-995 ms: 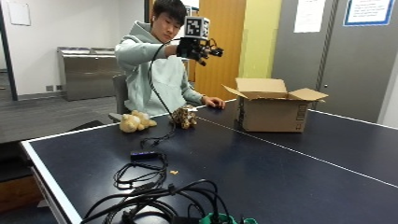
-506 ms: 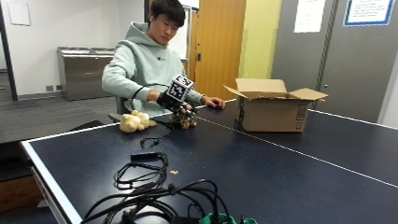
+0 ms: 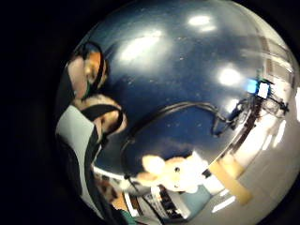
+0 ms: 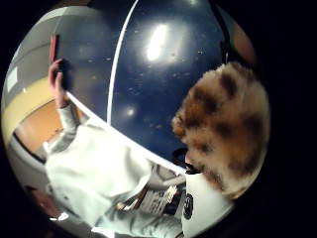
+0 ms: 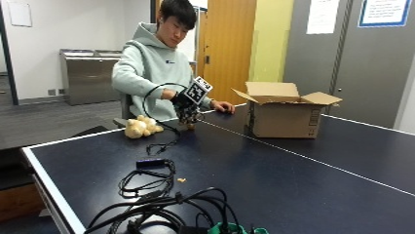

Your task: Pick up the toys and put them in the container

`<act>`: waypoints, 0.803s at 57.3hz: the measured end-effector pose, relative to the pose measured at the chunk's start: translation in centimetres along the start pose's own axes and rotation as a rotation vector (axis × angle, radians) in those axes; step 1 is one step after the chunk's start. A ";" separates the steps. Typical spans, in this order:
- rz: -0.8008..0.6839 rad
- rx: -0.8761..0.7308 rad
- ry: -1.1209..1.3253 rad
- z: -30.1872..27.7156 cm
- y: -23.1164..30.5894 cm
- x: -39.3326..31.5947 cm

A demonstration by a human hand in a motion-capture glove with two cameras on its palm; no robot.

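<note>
My gloved right hand (image 5: 187, 109) is down on the spotted brown plush toy (image 4: 225, 129) near the table's far edge, its fingers (image 3: 104, 118) curled round it. Only a bit of that toy (image 5: 191, 126) shows under the hand in the outside view. A yellow plush toy (image 5: 142, 127) lies on the table just to the left of the hand; it also shows in the little finger side view (image 3: 173, 173). The open cardboard box (image 5: 285, 116) stands on the table to the right of the hand. The person's bare left hand (image 5: 223, 106) rests on the table between hand and box.
The dark blue table (image 5: 272, 175) has a white centre line. Black cables (image 5: 152, 179) lie coiled near the front left, with a bigger tangle at the front edge. A thin cable runs from the glove down to the table.
My hand came down from head height to the spotted toy and now covers it. The yellow toy and the box have not moved.
</note>
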State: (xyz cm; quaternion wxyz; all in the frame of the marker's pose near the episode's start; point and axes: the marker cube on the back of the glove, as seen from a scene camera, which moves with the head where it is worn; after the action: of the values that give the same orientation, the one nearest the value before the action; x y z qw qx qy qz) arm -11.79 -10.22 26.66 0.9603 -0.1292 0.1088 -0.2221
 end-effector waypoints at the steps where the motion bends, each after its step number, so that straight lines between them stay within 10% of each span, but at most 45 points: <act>1: -0.017 -0.017 0.020 -0.3 0.2 0.3; 13: -0.030 0.087 -0.302 -10.4 2.1 1.1; 38: -0.133 0.597 -0.192 -33.0 -0.8 -4.9; 46: 0.114 0.746 -0.189 -35.1 -6.6 -1.2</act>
State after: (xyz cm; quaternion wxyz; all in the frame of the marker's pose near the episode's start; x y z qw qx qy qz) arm -24.84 -22.45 -4.26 0.9579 0.2153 -0.0615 -0.1798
